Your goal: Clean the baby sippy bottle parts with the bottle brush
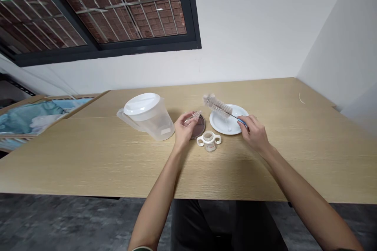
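My right hand (253, 131) is closed round the blue handle of a bottle brush (219, 106), whose pale bristles point up and left above a white plate (219, 126). Between the fingers of my left hand (185, 127) is a small clear bottle nipple (197, 114), held over a dark round dish (199, 127). A small baby bottle (210, 146) with two cream side handles stands upright between my hands, its top open. Something small and clear lies on the plate beneath the brush; I cannot make out what it is.
Left of my left hand stands a translucent pitcher (157, 123) with a white lid. A thin pale strip (301, 99) lies far right on the wooden table (118, 172). Beyond the table's left end is a wooden crib (79, 110) with blue-green bedding. A wall and barred window rise behind.
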Available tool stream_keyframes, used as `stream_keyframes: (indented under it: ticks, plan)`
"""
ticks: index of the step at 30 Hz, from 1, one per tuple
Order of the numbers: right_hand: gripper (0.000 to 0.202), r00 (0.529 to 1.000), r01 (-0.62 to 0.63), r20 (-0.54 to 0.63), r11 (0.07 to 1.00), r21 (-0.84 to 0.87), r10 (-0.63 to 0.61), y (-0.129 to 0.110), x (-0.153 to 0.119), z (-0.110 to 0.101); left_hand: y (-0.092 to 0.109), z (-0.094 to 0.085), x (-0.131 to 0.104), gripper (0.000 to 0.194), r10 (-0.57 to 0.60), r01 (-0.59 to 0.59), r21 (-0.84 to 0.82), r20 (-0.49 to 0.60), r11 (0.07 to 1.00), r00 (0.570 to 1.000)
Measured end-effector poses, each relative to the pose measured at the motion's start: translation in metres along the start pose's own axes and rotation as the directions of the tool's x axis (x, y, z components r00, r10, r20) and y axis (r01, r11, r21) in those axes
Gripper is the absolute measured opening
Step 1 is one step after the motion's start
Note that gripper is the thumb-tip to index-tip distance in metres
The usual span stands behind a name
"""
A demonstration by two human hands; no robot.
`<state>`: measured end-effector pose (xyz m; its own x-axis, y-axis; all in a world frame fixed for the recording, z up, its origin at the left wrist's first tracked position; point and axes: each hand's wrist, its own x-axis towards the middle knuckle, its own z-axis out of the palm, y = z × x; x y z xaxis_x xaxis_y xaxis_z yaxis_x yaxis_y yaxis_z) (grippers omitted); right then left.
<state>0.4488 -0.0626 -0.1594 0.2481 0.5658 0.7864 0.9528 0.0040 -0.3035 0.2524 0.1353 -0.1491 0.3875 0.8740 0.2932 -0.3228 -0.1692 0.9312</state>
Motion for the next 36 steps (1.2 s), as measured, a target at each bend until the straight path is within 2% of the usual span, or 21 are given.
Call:
stream_keyframes:
  ticks: [2,4,6,9,11,14,17,21,27,30,33,36]
  plan:
    - [0.025,1.000,0.018,0.012,1.000,0.012,-0.019,-0.0027,-0.0007,0.0008,0.0000,0.0008,-0.0026,0.035,0.184,-0.180,0.165,-0.005,0.970,0.983]
    - [0.025,0.999,0.030,0.042,1.000,-0.002,-0.029,-0.0040,-0.0020,0.0021,0.0001,0.0006,-0.0055,0.027,0.318,-0.315,0.287,0.036,0.905,0.947]
    - [0.025,0.997,0.026,0.070,0.999,-0.042,-0.023,-0.0030,-0.0032,0.0032,0.0000,-0.0011,-0.0074,0.023,0.395,-0.397,0.365,0.083,0.842,0.915]
    - [0.024,0.997,0.003,0.077,0.995,-0.095,0.004,0.0013,-0.0036,0.0033,0.0004,-0.0049,-0.0076,0.023,0.451,-0.459,0.428,0.127,0.778,0.884]
    - [0.023,0.998,-0.013,0.055,0.996,-0.087,0.018,0.0035,-0.0026,0.0023,0.0016,-0.0065,-0.0072,0.022,0.450,-0.460,0.438,0.135,0.772,0.883]
    - [0.023,1.000,-0.007,0.017,1.000,-0.019,0.008,0.0029,-0.0005,0.0006,0.0045,-0.0061,-0.0078,0.022,0.405,-0.420,0.411,0.126,0.810,0.905]
    - [0.023,0.998,0.045,0.051,0.998,0.042,-0.047,0.0003,-0.0004,0.0009,0.0062,-0.0046,-0.0093,0.021,0.380,-0.393,0.377,0.112,0.839,0.918]
    - [0.026,0.990,0.049,0.133,0.999,-0.002,-0.048,0.0004,-0.0026,0.0029,0.0056,-0.0049,-0.0091,0.021,0.395,-0.405,0.373,0.107,0.835,0.913]
    - [0.024,0.998,-0.005,0.069,1.000,-0.010,0.006,0.0022,-0.0012,0.0011,0.0063,-0.0045,-0.0071,0.028,0.394,-0.402,0.380,0.101,0.833,0.913]
    - [0.024,0.999,0.021,0.044,0.999,0.032,-0.023,0.0001,-0.0006,0.0007,0.0049,-0.0032,-0.0071,0.034,0.414,-0.405,0.387,0.063,0.829,0.908]
    - [0.024,0.995,0.058,0.074,0.997,0.043,-0.061,-0.0014,-0.0014,0.0014,0.0028,-0.0019,-0.0068,0.039,0.415,-0.393,0.368,0.019,0.843,0.909]
    - [0.024,0.994,0.042,0.102,0.999,-0.002,-0.041,-0.0004,-0.0025,0.0020,0.0027,-0.0011,-0.0056,0.041,0.381,-0.351,0.327,-0.033,0.877,0.924]
